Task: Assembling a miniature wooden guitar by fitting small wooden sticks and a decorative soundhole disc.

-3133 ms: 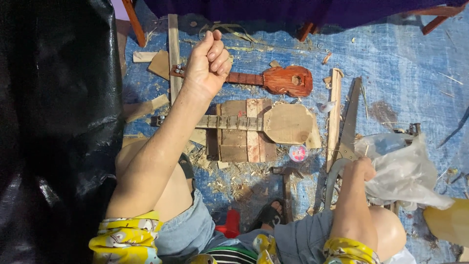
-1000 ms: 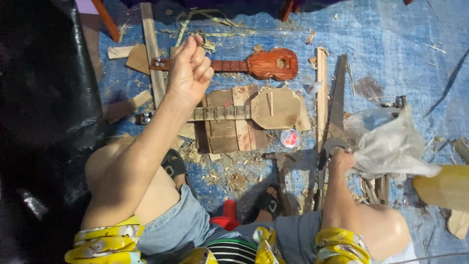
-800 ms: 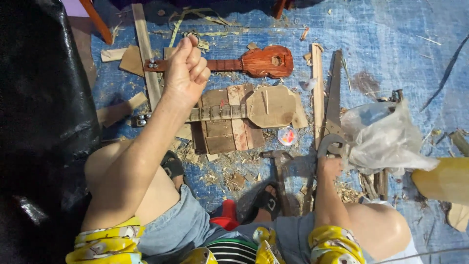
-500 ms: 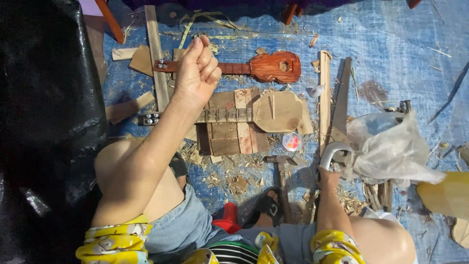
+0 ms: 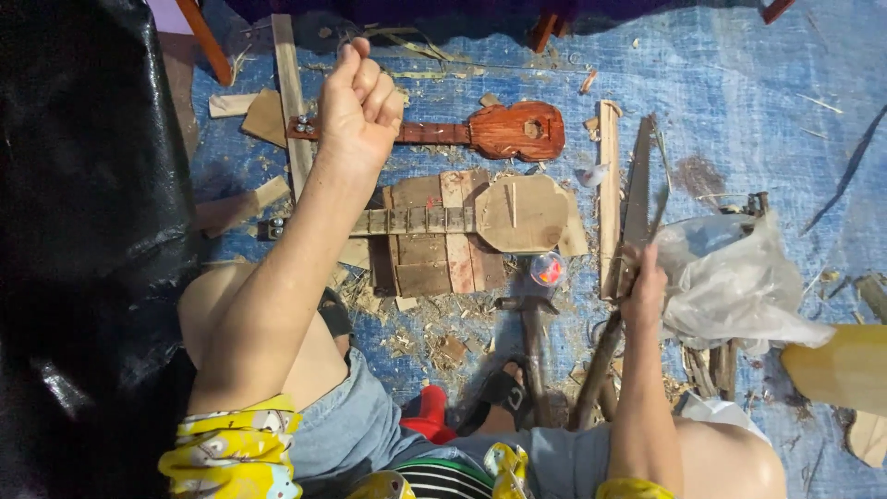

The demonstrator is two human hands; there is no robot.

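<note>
1. Where the right hand (image 5: 644,294) rests on the blue tarp (image 5: 776,102), its fingers are wrapped around the handle end of a hand saw (image 5: 637,199), whose long grey blade lies flat, pointing away from the person.
2. Just beside the blade lies a pale, straight wooden strip (image 5: 609,199), rough along its edges.
3. Raised above the floor, the left hand (image 5: 358,109) is clenched in a fist; I cannot tell whether anything is inside it.
4. Beneath it lies a small reddish-brown ukulele (image 5: 504,131), glossy and finished.
5. Nearer the person, an unfinished ukulele (image 5: 499,216) of raw pale wood sits across a slatted block, with shavings scattered about.
6. A crumpled translucent plastic bag (image 5: 735,277) lies right of the saw.
</note>
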